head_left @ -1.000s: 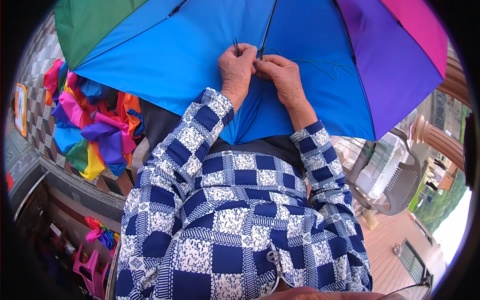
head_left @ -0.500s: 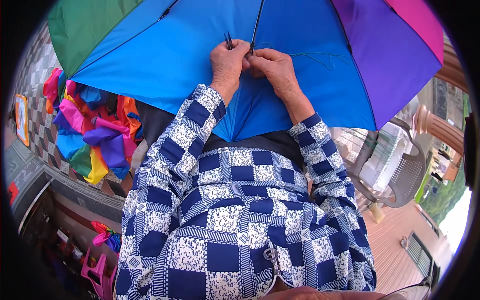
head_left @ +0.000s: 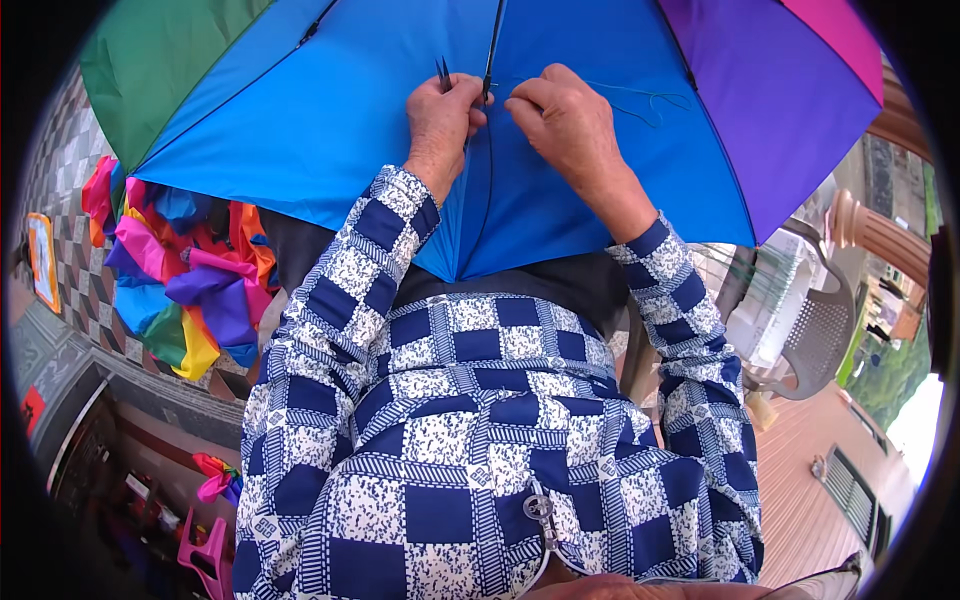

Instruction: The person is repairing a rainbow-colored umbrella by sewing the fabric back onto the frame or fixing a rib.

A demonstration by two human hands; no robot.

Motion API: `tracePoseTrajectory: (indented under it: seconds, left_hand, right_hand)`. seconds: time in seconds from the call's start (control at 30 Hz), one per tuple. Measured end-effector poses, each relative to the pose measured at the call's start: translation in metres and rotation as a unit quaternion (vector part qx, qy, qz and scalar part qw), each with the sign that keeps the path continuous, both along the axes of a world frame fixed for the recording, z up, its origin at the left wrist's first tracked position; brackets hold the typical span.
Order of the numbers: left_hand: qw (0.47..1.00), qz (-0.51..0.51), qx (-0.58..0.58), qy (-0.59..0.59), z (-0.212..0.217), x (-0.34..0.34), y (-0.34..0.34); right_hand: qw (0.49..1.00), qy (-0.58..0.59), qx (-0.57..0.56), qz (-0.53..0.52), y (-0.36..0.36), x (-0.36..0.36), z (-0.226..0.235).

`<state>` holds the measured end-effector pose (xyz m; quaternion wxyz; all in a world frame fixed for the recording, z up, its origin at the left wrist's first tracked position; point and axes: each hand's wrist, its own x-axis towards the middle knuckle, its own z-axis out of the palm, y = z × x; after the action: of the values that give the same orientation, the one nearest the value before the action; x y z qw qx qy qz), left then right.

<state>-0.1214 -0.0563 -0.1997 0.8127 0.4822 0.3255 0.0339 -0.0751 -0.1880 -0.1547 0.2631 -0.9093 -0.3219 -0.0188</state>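
An open multicoloured umbrella spreads over my lap, its blue panels nearest me. My left hand is closed around a pair of small dark thread snips, whose two points stick up past the fingers. Its fingertips are at a dark umbrella rib beside the seam. My right hand is apart from the rib, to its right, with thumb and finger pinched; what they hold is too small to make out. Thin blue-green thread runs behind this hand and loops over the blue panel.
A heap of colourful cloth lies on the tiled floor at left. A pink plastic stool stands at lower left. On the right are a grey plastic chair and a reddish column.
My right hand has moved away from the rib to the right, its back turned upward. My left hand stays at the rib with the snips; the umbrella has shifted slightly left in view.
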Motion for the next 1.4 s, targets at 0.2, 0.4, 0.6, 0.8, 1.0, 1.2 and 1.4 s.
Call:
tracePoseTrajectory:
  seconds: [0.2, 0.4, 0.6, 0.8, 1.0, 1.2, 1.4]
  left_hand:
    - [1.0, -0.005, -0.018, 0.009, 0.004, 0.0, -0.001]
    - [0.999, -0.001, -0.033, -0.001, 0.002, -0.002, 0.0]
    - [0.999, 0.011, -0.043, -0.011, 0.002, -0.002, 0.001]
    - [0.999, 0.012, -0.047, -0.017, 0.004, -0.003, 0.001]
    - [0.999, 0.014, -0.049, -0.007, 0.0, -0.005, 0.006]
    - [0.998, 0.029, -0.061, -0.011, -0.002, -0.005, 0.004]
    - [0.998, 0.022, -0.056, -0.005, -0.001, -0.004, 0.004]
  right_hand:
    - [0.996, -0.088, 0.006, 0.012, 0.01, 0.016, -0.016]
    - [0.998, 0.013, 0.064, -0.008, 0.018, 0.018, -0.03]
    - [0.994, 0.053, 0.092, -0.012, 0.015, 0.02, -0.032]
    - [0.993, 0.039, 0.109, -0.014, 0.012, 0.018, -0.035]
    - [0.995, 0.004, 0.093, -0.021, 0.008, 0.016, -0.034]
    - [0.996, -0.061, 0.061, -0.014, 0.005, 0.012, -0.033]
    - [0.997, -0.072, -0.034, -0.018, 0.008, 0.01, -0.034]
